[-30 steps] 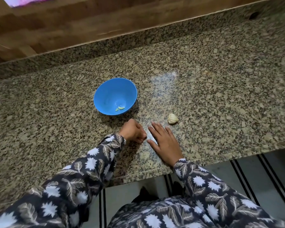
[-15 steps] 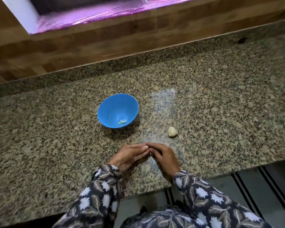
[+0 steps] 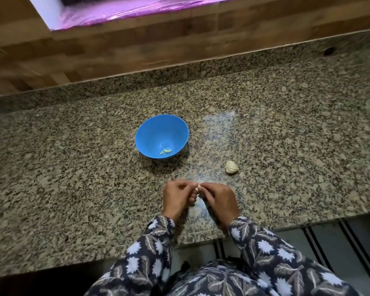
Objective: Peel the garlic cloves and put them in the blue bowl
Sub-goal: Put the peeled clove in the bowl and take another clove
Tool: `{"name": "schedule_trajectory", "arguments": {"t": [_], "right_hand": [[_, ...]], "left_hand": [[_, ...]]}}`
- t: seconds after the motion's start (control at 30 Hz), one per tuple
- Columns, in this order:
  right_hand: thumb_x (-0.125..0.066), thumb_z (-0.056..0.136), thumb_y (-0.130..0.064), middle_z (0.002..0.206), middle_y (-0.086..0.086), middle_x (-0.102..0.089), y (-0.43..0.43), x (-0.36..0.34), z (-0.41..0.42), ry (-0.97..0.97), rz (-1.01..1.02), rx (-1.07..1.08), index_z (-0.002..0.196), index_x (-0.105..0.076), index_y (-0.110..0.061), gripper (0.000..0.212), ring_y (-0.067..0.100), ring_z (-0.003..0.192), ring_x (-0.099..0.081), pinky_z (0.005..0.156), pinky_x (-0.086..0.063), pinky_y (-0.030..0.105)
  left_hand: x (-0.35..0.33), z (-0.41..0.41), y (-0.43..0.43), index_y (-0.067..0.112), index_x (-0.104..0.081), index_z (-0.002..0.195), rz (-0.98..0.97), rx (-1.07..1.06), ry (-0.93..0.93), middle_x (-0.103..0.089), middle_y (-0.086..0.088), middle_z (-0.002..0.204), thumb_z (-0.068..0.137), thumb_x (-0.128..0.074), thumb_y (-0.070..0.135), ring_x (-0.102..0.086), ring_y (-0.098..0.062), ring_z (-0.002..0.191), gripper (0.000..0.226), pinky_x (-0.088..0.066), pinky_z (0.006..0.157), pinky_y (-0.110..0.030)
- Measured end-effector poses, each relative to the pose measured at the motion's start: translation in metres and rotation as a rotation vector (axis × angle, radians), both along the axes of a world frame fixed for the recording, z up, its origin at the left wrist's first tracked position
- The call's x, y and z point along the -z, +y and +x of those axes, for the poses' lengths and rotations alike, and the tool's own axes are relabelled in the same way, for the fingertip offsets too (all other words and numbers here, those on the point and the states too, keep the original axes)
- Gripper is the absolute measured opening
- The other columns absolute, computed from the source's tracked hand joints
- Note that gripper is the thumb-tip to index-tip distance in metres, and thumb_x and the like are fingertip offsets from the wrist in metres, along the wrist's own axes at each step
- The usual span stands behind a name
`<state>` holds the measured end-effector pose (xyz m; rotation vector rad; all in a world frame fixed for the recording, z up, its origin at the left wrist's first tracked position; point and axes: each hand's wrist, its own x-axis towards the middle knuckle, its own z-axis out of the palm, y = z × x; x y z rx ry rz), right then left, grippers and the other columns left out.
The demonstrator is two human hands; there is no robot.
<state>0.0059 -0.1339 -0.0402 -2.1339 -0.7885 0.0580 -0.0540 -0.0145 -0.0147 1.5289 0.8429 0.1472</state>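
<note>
Nearer the person than the blue bowl (image 3: 153, 135), the left hand (image 3: 176, 198) and right hand (image 3: 220, 199) meet above the granite counter (image 3: 73, 167), fingers curled, pinching a small pale garlic clove (image 3: 199, 186) between their fingertips. Peeled cloves (image 3: 166, 151) lie in the bowl's bottom. A partial garlic bulb (image 3: 231, 167) sits right of the bowl, apart from both hands.

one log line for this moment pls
step: peeling | left hand: pinches garlic clove | right hand: pinches same clove | blue bowl: holds peeled cloves | garlic chunk: on countertop, right of bowl
</note>
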Motion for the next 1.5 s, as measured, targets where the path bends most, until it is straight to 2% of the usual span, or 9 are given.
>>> {"name": "schedule_trajectory", "arguments": {"t": [0.1, 0.27, 0.47, 0.6, 0.8, 0.93, 1.1, 1.23, 1.5], "right_hand": [[-0.068, 0.081, -0.012, 0.072, 0.003, -0.072, 0.004, -0.005, -0.005, -0.259, -0.105, -0.032, 0.085, -0.072, -0.012, 0.005, 0.021, 0.058, -0.064, 0.062, -0.053, 0.031], [-0.051, 0.093, -0.021, 0.086, 0.003, -0.072, 0.007, -0.007, -0.006, -0.181, -0.198, -0.060, 0.097, -0.069, -0.013, 0.019, 0.022, 0.071, -0.065, 0.073, -0.039, 0.033], [-0.049, 0.094, -0.019, 0.083, 0.006, -0.070, 0.007, -0.008, -0.007, -0.148, -0.258, -0.074, 0.097, -0.067, -0.010, 0.020, 0.025, 0.072, -0.062, 0.076, -0.044, 0.037], [-0.056, 0.090, -0.018, 0.074, 0.008, -0.069, 0.008, -0.009, -0.008, -0.068, -0.206, 0.020, 0.092, -0.070, -0.008, 0.017, 0.023, 0.063, -0.061, 0.068, -0.050, 0.038], [-0.060, 0.088, -0.014, 0.081, 0.003, -0.073, 0.006, -0.009, 0.005, 0.442, 0.013, 0.071, 0.094, -0.074, -0.009, 0.016, 0.009, 0.067, -0.063, 0.063, -0.047, 0.019], [-0.059, 0.088, -0.009, 0.078, 0.004, -0.072, 0.006, -0.011, 0.008, 0.681, 0.171, 0.072, 0.085, -0.074, -0.007, 0.015, 0.011, 0.066, -0.064, 0.069, -0.052, 0.030], [-0.054, 0.090, -0.005, 0.077, 0.016, -0.071, 0.009, -0.014, 0.002, 0.931, 0.298, 0.157, 0.081, -0.069, -0.009, 0.018, 0.021, 0.061, -0.060, 0.061, -0.048, 0.036], [-0.055, 0.091, -0.006, 0.069, 0.008, -0.071, 0.010, -0.016, 0.001, 0.957, 0.286, 0.229, 0.075, -0.069, -0.009, 0.021, 0.015, 0.055, -0.060, 0.051, -0.045, 0.026], [-0.058, 0.090, -0.012, 0.068, 0.000, -0.071, 0.007, -0.021, -0.001, 0.751, 0.127, 0.207, 0.074, -0.070, -0.016, 0.021, 0.015, 0.059, -0.065, 0.064, -0.055, 0.036]], "left_hand": [[0.004, 0.001, -0.002, 0.008, -0.074, 0.082, 0.250, 0.019, 0.061, -0.070, -0.008, 0.067, 0.086, -0.065, 0.016, -0.063, -0.020, 0.058, 0.013, -0.055, 0.059, -0.030], [0.006, 0.002, -0.002, 0.014, -0.075, 0.083, 0.345, -0.002, 0.097, -0.070, 0.000, 0.065, 0.086, -0.066, 0.024, -0.066, -0.017, 0.060, 0.014, -0.058, 0.064, -0.034], [0.007, 0.001, -0.005, 0.017, -0.074, 0.080, 0.405, 0.024, 0.052, -0.068, 0.008, 0.063, 0.085, -0.067, 0.021, -0.064, -0.008, 0.057, 0.009, -0.057, 0.061, -0.027], [0.008, 0.001, -0.009, 0.016, -0.073, 0.087, 0.510, 0.078, 0.028, -0.062, 0.016, 0.065, 0.085, -0.067, 0.021, -0.057, 0.007, 0.059, 0.008, -0.048, 0.054, -0.007], [0.007, 0.000, 0.006, 0.005, -0.070, 0.077, -0.074, 0.059, -0.049, -0.067, -0.007, 0.062, 0.089, -0.061, 0.010, -0.059, -0.013, 0.051, 0.016, -0.051, 0.049, -0.020], [0.002, -0.001, 0.015, 0.002, -0.070, 0.076, -0.256, 0.113, -0.052, -0.066, -0.005, 0.059, 0.090, -0.058, 0.006, -0.056, -0.008, 0.047, 0.018, -0.048, 0.047, -0.016], [0.001, -0.004, 0.010, 0.008, -0.070, 0.104, 0.441, 0.151, -0.130, -0.067, -0.001, 0.098, 0.083, -0.067, 0.009, -0.063, -0.008, 0.085, 0.022, -0.052, 0.075, -0.018], [0.001, -0.014, 0.005, 0.008, -0.071, 0.101, 1.048, 0.354, -0.290, -0.068, -0.009, 0.096, 0.075, -0.073, 0.001, -0.063, -0.017, 0.083, 0.027, -0.053, 0.074, -0.023], [0.003, -0.011, 0.004, 0.013, -0.063, 0.119, 0.880, 0.386, -0.121, -0.067, -0.004, 0.112, 0.088, -0.062, 0.016, -0.065, -0.014, 0.091, 0.031, -0.055, 0.084, -0.028]]}}
